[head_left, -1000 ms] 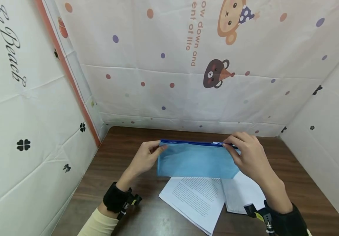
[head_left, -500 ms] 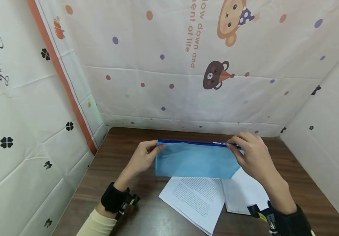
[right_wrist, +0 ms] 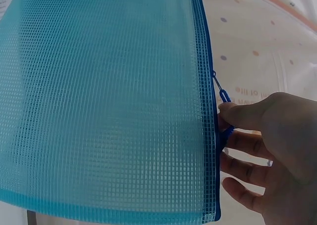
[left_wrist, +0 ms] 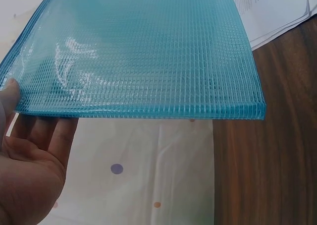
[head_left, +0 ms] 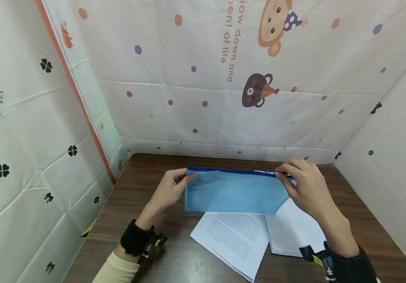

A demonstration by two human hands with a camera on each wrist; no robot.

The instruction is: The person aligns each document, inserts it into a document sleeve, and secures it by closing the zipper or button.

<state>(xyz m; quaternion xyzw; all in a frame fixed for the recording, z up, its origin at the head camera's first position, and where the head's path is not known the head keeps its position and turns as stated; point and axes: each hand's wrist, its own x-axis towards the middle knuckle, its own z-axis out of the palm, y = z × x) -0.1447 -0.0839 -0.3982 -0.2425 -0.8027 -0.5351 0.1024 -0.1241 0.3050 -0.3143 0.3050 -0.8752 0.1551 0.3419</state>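
While L hand lightly pinched blue pouch at its top L corner, R hand, part-curled, gripped zip pull nr pouch's R end, steady counter-tension seeming advisable.

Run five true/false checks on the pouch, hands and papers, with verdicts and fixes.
1. The left hand grips one end of the blue pouch. True.
2. The right hand is empty. False: it pinches the zipper pull.
3. Printed sheets lie on the table. True.
4. The pouch lies underneath the sheets. False: in the head view it covers their far ends.
5. The left sleeve is pale yellow. True.
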